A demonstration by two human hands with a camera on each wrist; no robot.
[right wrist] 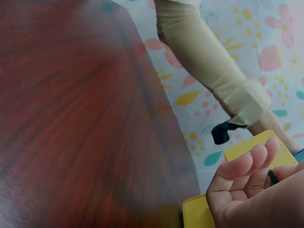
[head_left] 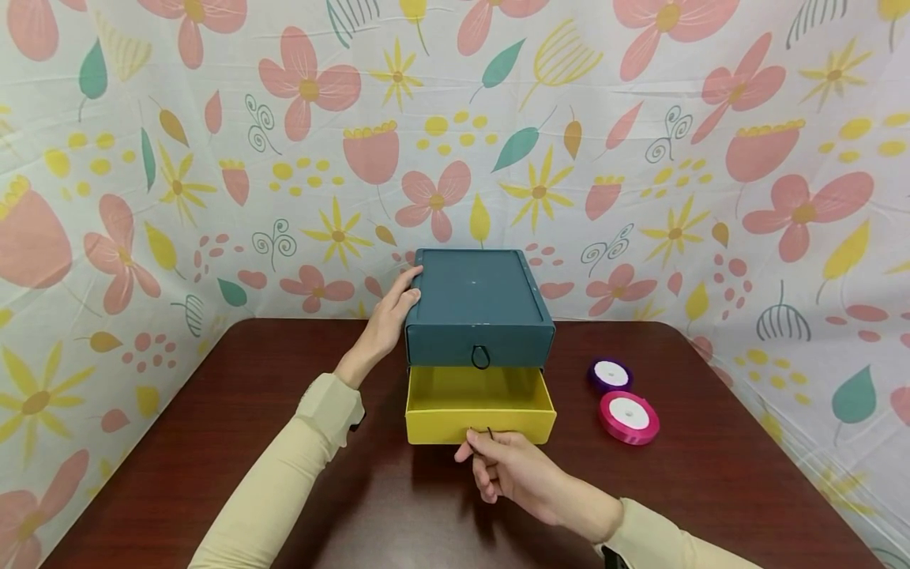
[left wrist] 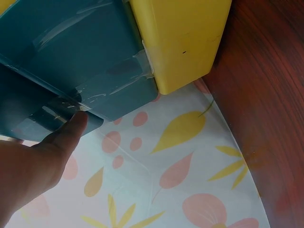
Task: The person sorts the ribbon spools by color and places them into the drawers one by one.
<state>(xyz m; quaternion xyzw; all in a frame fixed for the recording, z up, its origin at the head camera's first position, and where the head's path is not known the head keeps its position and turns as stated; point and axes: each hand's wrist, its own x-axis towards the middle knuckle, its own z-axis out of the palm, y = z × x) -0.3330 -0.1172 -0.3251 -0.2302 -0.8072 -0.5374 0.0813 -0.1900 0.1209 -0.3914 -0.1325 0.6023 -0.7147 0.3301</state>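
Observation:
A small dark teal drawer box [head_left: 469, 288] stands on the table, a black loop pull [head_left: 480, 357] on its upper front. Below that front, a yellow drawer [head_left: 434, 427] sticks out, and its inside is visible from above. My right hand [head_left: 522, 474] pinches the yellow drawer's black loop [right wrist: 272, 176] between thumb and index finger, the other fingers curled loosely beneath. Along the box's left side lies my left hand [head_left: 387, 316], fingers against its upper edge. The left wrist view shows a finger [left wrist: 76, 128] touching the teal side, where clear tape is stuck.
Right of the box, a purple ribbon roll [head_left: 611, 374] and a pink ribbon roll [head_left: 629, 417] lie close together on the dark red-brown table [head_left: 284, 379]. A floral cloth [head_left: 441, 126] hangs behind the table and along its sides.

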